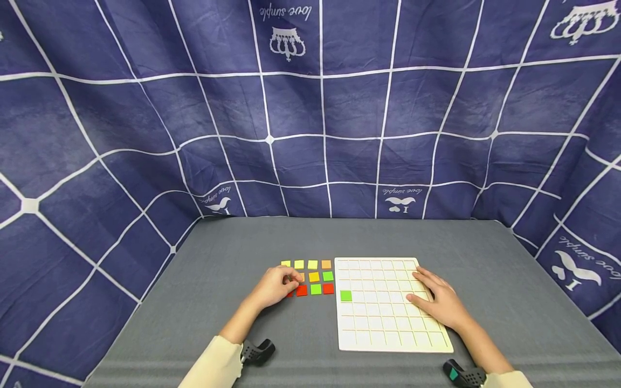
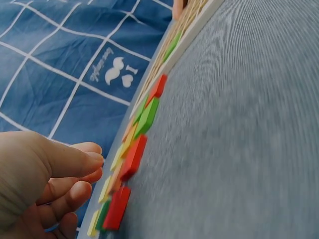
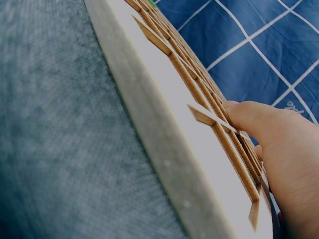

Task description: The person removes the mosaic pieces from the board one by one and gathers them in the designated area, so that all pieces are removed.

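My left hand (image 1: 277, 284) hovers over the left end of rows of small square tiles, its fingers bent and its thumb near the index finger. No tile shows between those fingertips in the left wrist view. A red tile (image 1: 302, 290) lies by the fingertips, and the hand partly covers a few others. My right hand (image 1: 439, 302) rests on the right edge of a white gridded board (image 1: 380, 310), with the thumb (image 3: 244, 114) on its surface and the fingers spread. One green tile (image 1: 346, 296) sits in a left-column cell of the board.
Left of the board lie yellow tiles (image 1: 298, 264), an orange tile (image 1: 326, 264), green tiles (image 1: 316, 289) and another red tile (image 1: 328, 289). Grey cloth (image 1: 233, 248) covers the table. A blue curtain (image 1: 349, 108) with white lines hangs behind it and at both sides.
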Action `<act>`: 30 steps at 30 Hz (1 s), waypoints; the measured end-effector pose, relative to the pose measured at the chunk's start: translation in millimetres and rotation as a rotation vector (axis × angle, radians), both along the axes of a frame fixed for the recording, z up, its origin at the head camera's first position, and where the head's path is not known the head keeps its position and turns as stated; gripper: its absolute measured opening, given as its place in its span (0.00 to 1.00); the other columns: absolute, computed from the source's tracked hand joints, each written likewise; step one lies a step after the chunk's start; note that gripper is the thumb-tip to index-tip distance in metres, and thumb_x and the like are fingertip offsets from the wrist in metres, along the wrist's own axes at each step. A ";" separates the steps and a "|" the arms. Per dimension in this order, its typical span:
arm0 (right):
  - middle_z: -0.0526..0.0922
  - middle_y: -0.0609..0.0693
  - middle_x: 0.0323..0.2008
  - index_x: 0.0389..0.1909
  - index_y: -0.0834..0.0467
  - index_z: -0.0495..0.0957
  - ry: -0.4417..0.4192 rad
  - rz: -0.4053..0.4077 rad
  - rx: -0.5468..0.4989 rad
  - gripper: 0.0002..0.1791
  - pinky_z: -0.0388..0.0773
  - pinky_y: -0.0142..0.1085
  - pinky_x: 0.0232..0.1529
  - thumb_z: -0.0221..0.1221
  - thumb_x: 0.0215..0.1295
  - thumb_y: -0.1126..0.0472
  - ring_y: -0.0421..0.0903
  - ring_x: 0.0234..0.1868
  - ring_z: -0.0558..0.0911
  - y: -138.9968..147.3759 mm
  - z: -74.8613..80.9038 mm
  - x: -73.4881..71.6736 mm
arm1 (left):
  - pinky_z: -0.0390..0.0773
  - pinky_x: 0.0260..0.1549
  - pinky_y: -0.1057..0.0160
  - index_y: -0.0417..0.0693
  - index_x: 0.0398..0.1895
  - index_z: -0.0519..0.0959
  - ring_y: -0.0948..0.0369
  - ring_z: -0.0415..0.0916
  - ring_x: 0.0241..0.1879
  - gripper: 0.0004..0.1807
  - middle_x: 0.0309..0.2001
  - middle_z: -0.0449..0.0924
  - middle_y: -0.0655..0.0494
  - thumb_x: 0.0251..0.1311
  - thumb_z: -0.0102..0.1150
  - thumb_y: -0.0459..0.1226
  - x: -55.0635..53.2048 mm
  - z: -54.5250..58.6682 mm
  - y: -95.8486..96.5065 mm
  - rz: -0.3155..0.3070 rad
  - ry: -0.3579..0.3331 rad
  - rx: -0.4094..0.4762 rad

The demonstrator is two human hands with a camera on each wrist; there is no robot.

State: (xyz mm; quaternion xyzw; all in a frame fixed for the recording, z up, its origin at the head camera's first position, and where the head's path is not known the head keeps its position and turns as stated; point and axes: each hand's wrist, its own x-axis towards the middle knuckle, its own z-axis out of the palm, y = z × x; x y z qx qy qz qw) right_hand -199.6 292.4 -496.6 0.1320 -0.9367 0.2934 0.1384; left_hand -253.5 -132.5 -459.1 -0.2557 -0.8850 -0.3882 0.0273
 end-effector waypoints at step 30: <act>0.67 0.64 0.66 0.64 0.65 0.71 0.006 -0.002 -0.008 0.37 0.57 0.65 0.57 0.66 0.59 0.49 0.68 0.65 0.64 0.1 -1.2 -0.2 | 0.71 0.27 0.68 0.43 0.31 0.83 0.67 0.70 0.26 0.03 0.28 0.77 0.62 0.55 0.64 0.28 -1.3 2.0 54.7 -0.140 0.010 -0.020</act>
